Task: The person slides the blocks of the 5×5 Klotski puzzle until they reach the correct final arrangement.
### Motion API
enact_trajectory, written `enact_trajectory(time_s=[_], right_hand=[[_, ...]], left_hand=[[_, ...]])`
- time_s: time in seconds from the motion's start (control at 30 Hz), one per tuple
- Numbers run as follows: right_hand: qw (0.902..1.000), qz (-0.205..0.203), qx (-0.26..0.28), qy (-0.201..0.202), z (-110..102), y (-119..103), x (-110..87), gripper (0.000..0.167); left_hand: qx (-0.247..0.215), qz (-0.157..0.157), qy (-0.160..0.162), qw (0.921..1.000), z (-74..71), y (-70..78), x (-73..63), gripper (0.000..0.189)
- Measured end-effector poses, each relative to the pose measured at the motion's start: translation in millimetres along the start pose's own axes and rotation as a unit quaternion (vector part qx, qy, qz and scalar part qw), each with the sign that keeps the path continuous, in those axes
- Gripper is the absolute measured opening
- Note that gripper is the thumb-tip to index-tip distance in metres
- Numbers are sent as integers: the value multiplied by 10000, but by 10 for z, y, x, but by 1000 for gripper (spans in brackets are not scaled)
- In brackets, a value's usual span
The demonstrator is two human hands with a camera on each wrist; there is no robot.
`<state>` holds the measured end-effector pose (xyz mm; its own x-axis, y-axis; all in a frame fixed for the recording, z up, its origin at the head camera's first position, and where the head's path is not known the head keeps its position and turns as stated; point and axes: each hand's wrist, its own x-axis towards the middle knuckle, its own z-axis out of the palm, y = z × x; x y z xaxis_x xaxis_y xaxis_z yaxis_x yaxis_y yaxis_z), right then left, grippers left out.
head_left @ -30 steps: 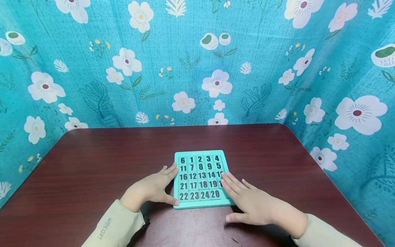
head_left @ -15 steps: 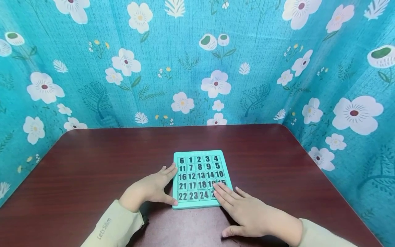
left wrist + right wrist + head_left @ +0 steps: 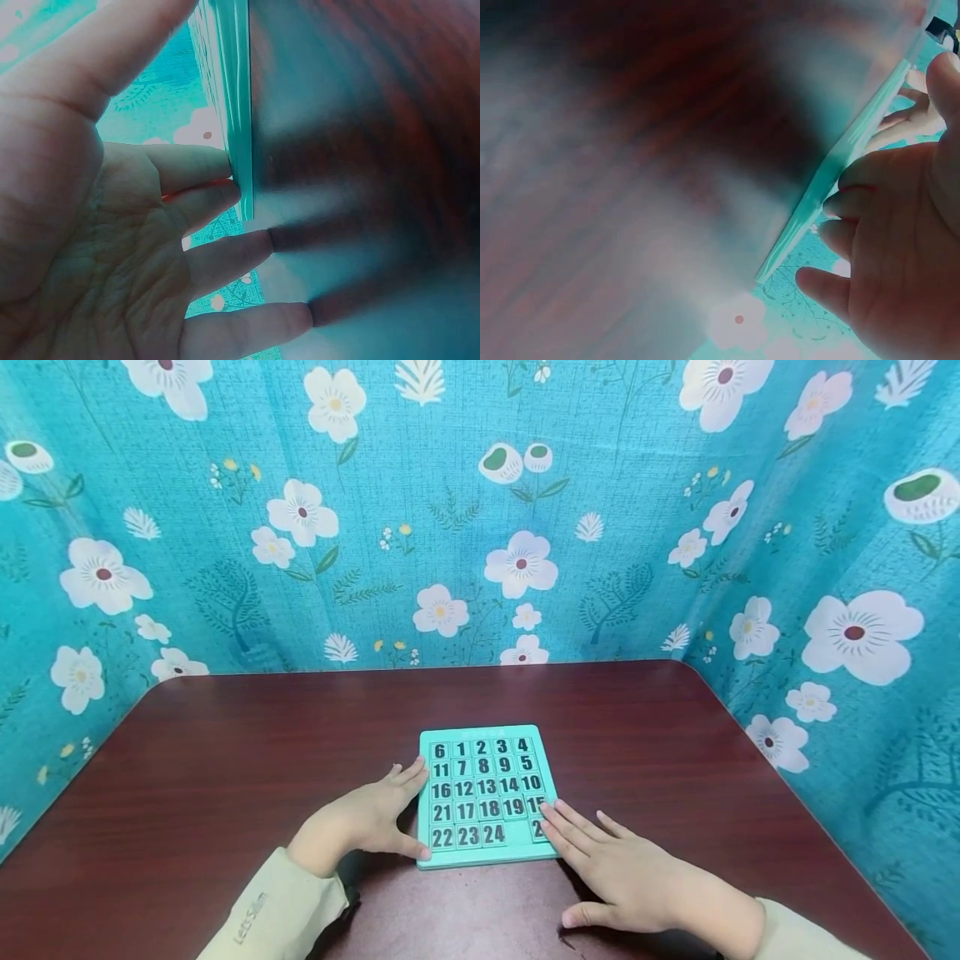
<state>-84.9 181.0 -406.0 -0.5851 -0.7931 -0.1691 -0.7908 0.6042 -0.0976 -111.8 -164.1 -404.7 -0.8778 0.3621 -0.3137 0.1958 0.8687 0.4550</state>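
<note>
A mint-green number slide puzzle point(image 3: 480, 862) lies flat on the table, its tiles printed with black numbers. My left hand point(image 3: 367, 818) rests against its left side, thumb on the lower left corner and straight fingers along the edge; the left wrist view shows two fingertips touching the frame's side point(image 3: 238, 112). From the right, my right hand point(image 3: 618, 868) reaches over the frame with straight fingers. Its fingertips touch the 20 tile point(image 3: 537, 832) in the bottom right corner and partly cover the 15 tile point(image 3: 533, 805). A gap stands between the 24 tile point(image 3: 493, 834) and the 20 tile.
The dark red-brown table point(image 3: 300, 718) extends around the puzzle on all sides. A turquoise floral curtain point(image 3: 450, 527) hangs behind and beside it. Both forearms wear light sleeves, the left sleeve point(image 3: 270, 906) bearing printed letters.
My right hand moved left over the bottom row, then back right. The 20 tile slid right into the corner, and the gap moved from the corner to beside the 24. My left hand stayed.
</note>
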Motion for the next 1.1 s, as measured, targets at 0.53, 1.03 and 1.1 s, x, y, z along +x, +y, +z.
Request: enact_trajectory(time_s=[0.53,1.03,1.1], right_hand=[[9987,-490,-24,-105,-85,-198,313,94],[9978,-542,-360,-133,-28,-219,330,98],[9980,-529,-332,-102,-15,-202,301,98]], left_hand=[[115,-24,-2,9999,3,-3,8,111],[86,-29,2,10000,-1,-7,11,110],[83,-37,7,10000,-3,-12,2,110]])
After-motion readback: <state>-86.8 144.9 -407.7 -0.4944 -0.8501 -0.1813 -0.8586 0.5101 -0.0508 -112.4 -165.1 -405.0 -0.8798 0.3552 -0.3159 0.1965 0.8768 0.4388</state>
